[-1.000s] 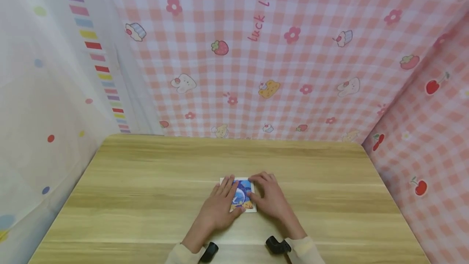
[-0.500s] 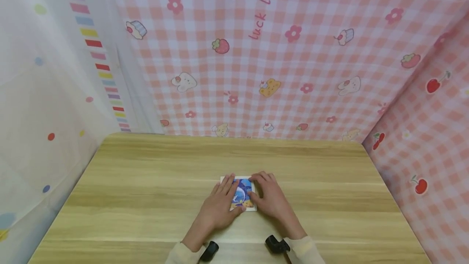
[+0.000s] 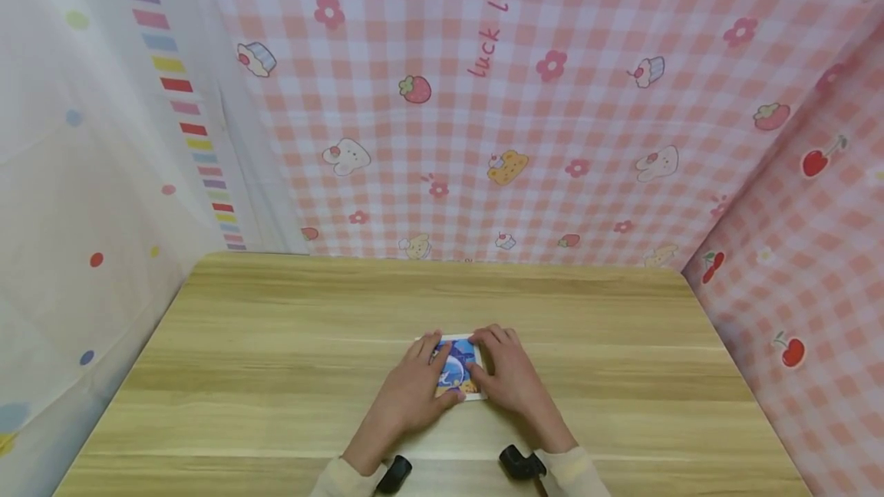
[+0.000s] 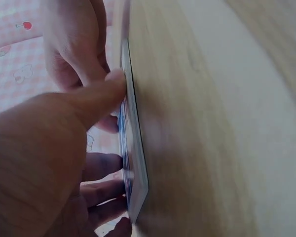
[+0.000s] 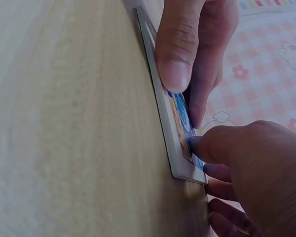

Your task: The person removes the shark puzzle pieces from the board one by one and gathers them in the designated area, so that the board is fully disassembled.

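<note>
A small square picture board [image 3: 457, 368] with a white border and a blue and orange picture lies on the wooden table. My left hand [image 3: 407, 393] covers its left side, fingers stretched toward the far left corner and thumb at the near edge. On the other side, my right hand [image 3: 514, 378] arches over the right edge, index finger at the far right corner and thumb on the picture. The right wrist view shows the board's thick pale rim [image 5: 173, 148] low against the table, with both thumbs on its face. In the left wrist view, the board [image 4: 133, 123] appears nearly edge-on.
The wooden table [image 3: 290, 328] extends around the board on all sides. Behind it hangs a pink checked cloth [image 3: 456, 129], with a dotted white cloth [image 3: 90, 198] on the left and a cherry-print cloth [image 3: 815, 267] on the right. Black wrist cameras [image 3: 522, 463] sit near the cuffs.
My left fingers have shifted slightly and bare more of the picture. The board has turned a little. My right hand stays almost where it was.
</note>
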`<state>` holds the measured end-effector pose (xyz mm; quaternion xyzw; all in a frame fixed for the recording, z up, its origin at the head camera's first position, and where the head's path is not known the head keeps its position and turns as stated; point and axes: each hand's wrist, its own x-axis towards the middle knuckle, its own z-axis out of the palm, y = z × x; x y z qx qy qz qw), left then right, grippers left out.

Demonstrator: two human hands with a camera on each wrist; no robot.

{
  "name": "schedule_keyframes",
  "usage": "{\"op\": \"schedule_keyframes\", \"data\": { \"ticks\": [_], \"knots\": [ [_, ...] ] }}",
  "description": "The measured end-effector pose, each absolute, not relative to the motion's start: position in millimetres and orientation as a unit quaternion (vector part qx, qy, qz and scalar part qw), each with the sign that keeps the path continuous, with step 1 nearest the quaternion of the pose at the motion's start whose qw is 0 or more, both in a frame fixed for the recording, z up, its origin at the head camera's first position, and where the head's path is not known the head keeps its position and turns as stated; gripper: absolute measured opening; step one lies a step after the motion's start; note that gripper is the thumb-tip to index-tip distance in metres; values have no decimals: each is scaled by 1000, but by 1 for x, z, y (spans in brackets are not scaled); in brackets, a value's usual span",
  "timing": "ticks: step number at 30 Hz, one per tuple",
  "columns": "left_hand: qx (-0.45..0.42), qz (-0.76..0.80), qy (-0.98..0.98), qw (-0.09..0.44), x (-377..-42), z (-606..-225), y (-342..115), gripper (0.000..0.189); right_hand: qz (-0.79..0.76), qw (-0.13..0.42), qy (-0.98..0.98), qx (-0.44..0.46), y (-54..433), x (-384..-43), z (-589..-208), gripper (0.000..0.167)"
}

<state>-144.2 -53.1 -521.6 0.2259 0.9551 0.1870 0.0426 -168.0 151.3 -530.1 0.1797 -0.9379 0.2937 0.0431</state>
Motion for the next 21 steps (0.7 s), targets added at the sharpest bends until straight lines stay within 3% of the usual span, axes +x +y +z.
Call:
{"op": "schedule_keyframes", "data": {
  "ticks": [5,21],
  "knots": [
    [217,206,952,69,-144,-523,-57,87,291,42,-938,183,151,-168,-531,37],
    [231,247,938,72,-152,-525,-66,87,306,37,-934,182,154,-168,-533,37]
  ]
}}
